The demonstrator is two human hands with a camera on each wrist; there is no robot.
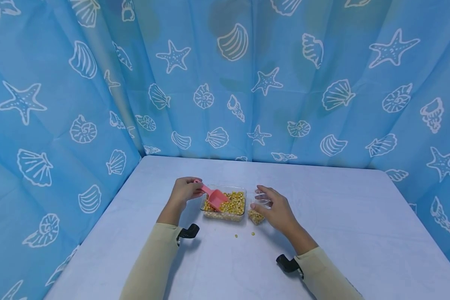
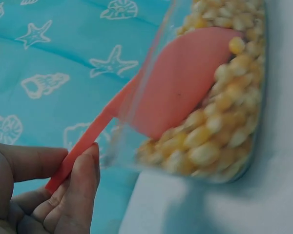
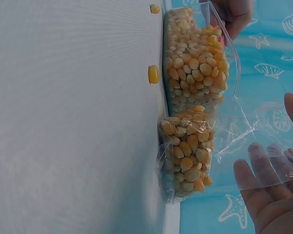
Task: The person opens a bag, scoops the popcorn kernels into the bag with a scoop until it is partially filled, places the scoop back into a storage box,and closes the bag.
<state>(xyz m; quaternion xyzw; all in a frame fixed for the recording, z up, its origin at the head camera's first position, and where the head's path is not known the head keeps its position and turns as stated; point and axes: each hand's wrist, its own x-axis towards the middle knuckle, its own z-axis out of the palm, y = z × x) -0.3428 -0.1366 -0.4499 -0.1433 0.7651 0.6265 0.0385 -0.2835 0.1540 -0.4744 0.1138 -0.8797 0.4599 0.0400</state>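
Observation:
In the head view my left hand [image 1: 185,191] pinches the handle of a pink scoop [image 1: 217,199] between thumb and fingers. The scoop's bowl lies among yellow corn kernels [image 1: 235,204] in a clear rectangular container [image 1: 244,210]. To the right of the container stands a clear plastic bag [image 3: 241,134], its lower part full of kernels [image 3: 188,156]. My right hand [image 1: 279,208] is at the bag's upper part, with its fingers fairly straight behind the clear film and the thumb apart. Whether the fingertips touch the film I cannot tell.
Two loose kernels, one [image 1: 253,233] nearer the bag and another [image 1: 236,236] to its left, lie on the white tabletop [image 1: 225,266] in front of the container. A blue curtain [image 1: 225,104] with white sea-shell prints hangs behind and on the left.

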